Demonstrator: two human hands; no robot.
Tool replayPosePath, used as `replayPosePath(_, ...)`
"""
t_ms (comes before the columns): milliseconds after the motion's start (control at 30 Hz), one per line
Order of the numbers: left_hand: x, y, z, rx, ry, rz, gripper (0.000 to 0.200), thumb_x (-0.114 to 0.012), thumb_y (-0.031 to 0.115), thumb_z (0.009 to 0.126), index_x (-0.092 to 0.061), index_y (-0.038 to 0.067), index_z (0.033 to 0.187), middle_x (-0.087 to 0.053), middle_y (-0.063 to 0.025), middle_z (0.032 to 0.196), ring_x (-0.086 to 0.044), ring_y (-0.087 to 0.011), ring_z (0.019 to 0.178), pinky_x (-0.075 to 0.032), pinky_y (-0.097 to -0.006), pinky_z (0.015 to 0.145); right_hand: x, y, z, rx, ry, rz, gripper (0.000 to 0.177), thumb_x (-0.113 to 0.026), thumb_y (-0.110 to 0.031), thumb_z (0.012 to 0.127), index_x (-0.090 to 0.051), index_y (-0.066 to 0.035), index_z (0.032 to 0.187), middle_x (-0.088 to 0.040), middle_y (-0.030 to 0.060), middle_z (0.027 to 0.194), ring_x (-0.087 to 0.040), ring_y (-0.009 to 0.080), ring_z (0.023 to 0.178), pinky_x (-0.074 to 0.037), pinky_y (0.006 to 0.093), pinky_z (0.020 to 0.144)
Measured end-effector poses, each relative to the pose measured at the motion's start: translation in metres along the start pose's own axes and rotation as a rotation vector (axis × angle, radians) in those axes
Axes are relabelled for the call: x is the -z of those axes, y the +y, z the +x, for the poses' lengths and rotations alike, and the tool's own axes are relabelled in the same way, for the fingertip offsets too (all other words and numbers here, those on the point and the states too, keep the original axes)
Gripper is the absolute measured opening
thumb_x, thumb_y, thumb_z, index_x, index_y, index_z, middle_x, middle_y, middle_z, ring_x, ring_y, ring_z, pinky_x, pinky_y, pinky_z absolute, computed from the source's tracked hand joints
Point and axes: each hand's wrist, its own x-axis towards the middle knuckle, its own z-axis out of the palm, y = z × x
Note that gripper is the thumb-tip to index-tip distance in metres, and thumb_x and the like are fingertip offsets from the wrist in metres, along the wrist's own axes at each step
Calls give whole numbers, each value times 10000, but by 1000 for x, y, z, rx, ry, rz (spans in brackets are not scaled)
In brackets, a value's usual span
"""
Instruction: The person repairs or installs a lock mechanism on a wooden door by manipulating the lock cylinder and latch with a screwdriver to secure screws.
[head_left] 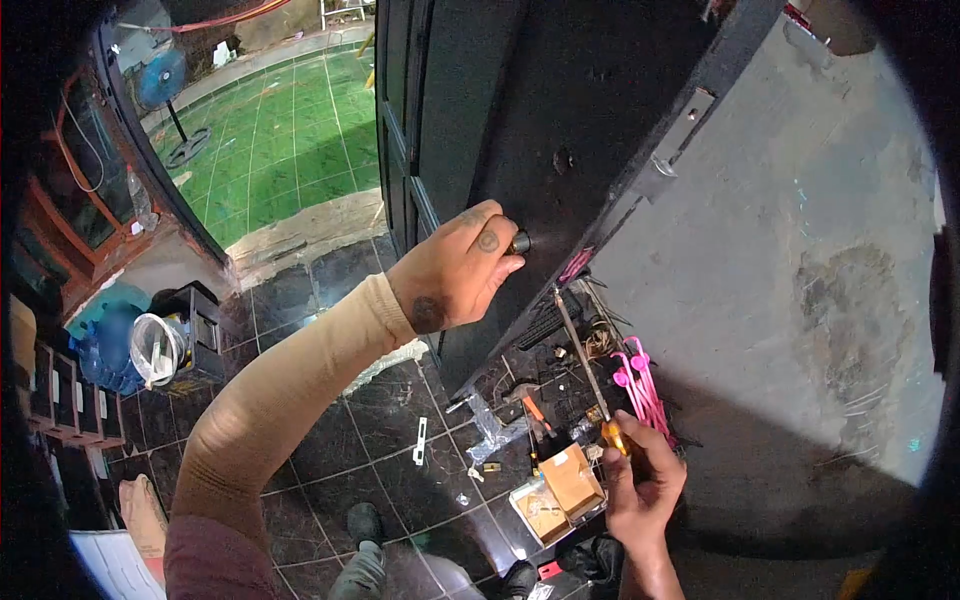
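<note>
My left hand (458, 265), in a beige sleeve, is closed around a small dark round knob-like piece (520, 242) against the face of the black door (540, 100). The fingers hide most of that piece. Lower right, my right hand (645, 480) pinches the yellow handle of a screwdriver (578, 345). Its long shaft points up to the door's edge, with the tip at or close to the edge beside a pinkish mark. Further up that edge sits a metal latch plate (690, 125). A dark round hole (563, 160) shows in the door face above my left hand.
Below the door lie an open cardboard box (572, 482), an orange-handled tool (536, 410), pink hooked items (643, 385) and a metal plate (421, 441) on dark tiles. Left stand a white bucket (158, 350) and a black crate (205, 325). A grey wall (760, 270) rises right.
</note>
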Motion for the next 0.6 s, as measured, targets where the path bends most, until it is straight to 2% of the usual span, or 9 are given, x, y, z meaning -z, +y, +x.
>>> replayPosePath(200, 2, 1, -2, 107, -65, -82, 323, -665, 9, 842, -501, -84, 1105, -528, -268, 1036, -571, -438, 889, -497, -460, 792, 3, 12, 2, -14, -22, 192, 289, -656, 35, 894, -647, 51, 1182, -708, 140, 1068, -672, 167, 963, -513, 298, 873)
replayPosePath(300, 4, 5, 1, 101, -61, -50, 322, -663, 10, 845, -501, -81, 1107, -524, -273, 1044, -572, -446, 886, -496, -465, 791, 8, 11, 2, -140, -74, 340, 291, -663, -3, 918, -640, 44, 1204, -694, 121, 1069, -667, 171, 957, -512, 298, 870)
replayPosePath(500, 4, 7, 2, 162, -92, -92, 323, -661, 12, 848, -497, -79, 1110, -525, -280, 1054, -579, -457, 882, -497, -473, 791, 12, 10, 4, -226, -92, 392, 301, -670, -42, 931, -635, 39, 1219, -688, 117, 1068, -666, 165, 940, -512, 298, 860)
replayPosePath(600, 4, 7, 3, 169, -90, -106, 330, -663, 6, 842, -495, -74, 1115, -526, -283, 1055, -583, -458, 875, -495, -476, 785, 12, 19, 5, -109, -88, 335, 305, -676, -59, 933, -637, 35, 1221, -694, 110, 1066, -664, 162, 946, -515, 301, 863)
